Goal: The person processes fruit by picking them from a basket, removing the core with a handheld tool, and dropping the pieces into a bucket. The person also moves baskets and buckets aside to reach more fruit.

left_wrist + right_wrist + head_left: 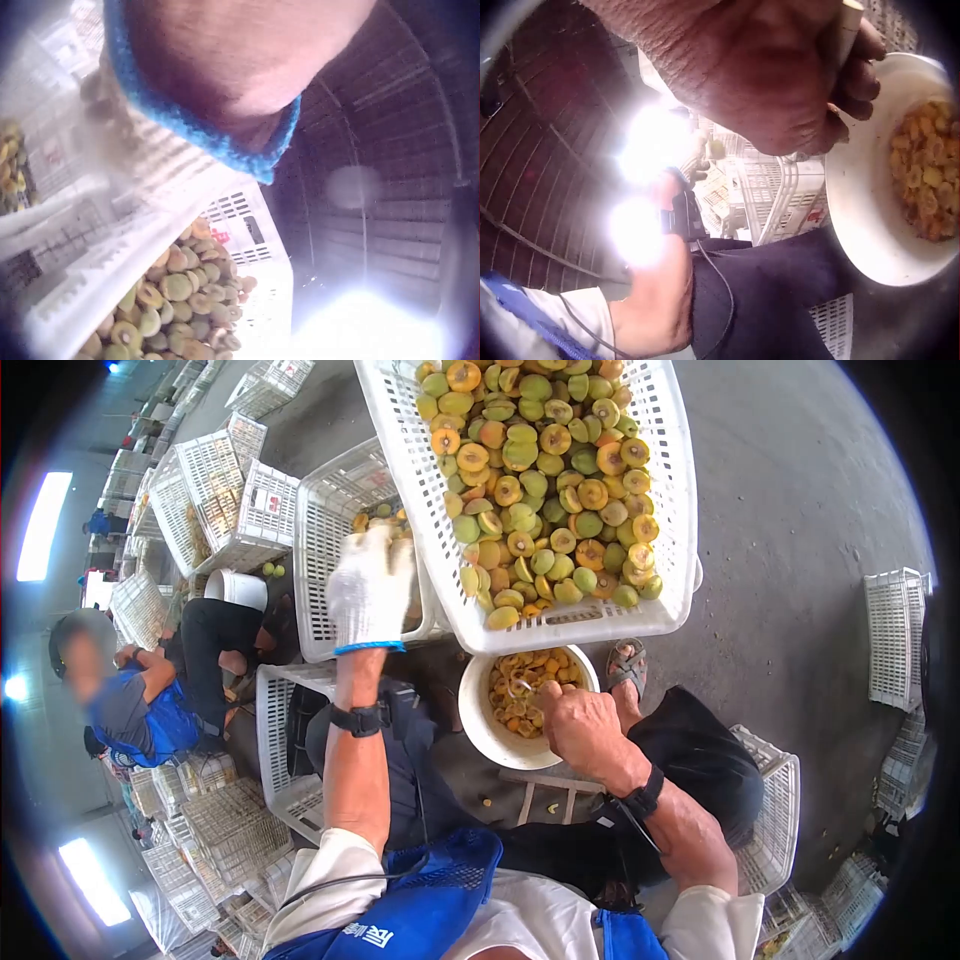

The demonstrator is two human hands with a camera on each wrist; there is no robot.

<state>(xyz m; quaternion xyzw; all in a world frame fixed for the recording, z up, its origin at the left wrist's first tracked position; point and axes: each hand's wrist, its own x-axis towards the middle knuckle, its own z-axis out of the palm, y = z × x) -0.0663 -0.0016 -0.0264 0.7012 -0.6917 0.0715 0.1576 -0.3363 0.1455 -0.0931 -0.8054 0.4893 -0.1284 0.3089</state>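
Observation:
In the head view, the white-gloved left hand (370, 592) is over the left crate (310, 565), near the fruit in it; its fingers are blurred and what they hold cannot be told. The bare right hand (590, 732) is at the right rim of a white bucket (478, 725) with cut orange fruit pieces (515, 705). In the right wrist view its fingers curl round a pale-handled tool (849, 28). A large white crate (470, 628) full of halved green and orange fruit (545, 490) stands beyond the bucket.
Stacked crates (215, 490) and a seated person in a blue vest (150, 700) are at the left. An overturned-looking white bucket (238, 590) lies near that person. More crates (895, 640) stand far right. Fruit bits (553, 808) lie on the floor near the bucket.

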